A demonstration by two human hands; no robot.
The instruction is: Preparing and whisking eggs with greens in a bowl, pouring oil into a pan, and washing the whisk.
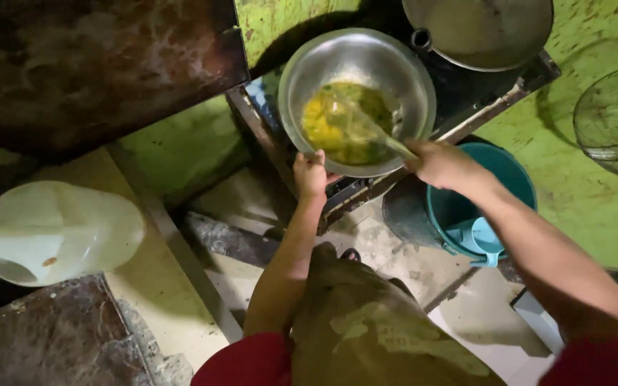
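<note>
Steel, thin and shiny: the metal bowl (357, 100) sits on a dark stove top, holding a yellow-green liquid mixture (345, 121). The left hand (310, 175) pinches the bowl's near rim, thumb over the edge. Just to the right of that hold, the right hand (443, 164) is closed around the handle of a spoon (377, 132) whose blade dips into the mixture. I judge the bowl light and stiff but smooth (likely slippery if wet), and its sloshing contents make a rim hold the sensible place. Below the right hand stands a teal bucket (513, 175) with a pale blue scoop (484, 239) inside. Beyond the bowl lies a round pan (477, 28).
</note>
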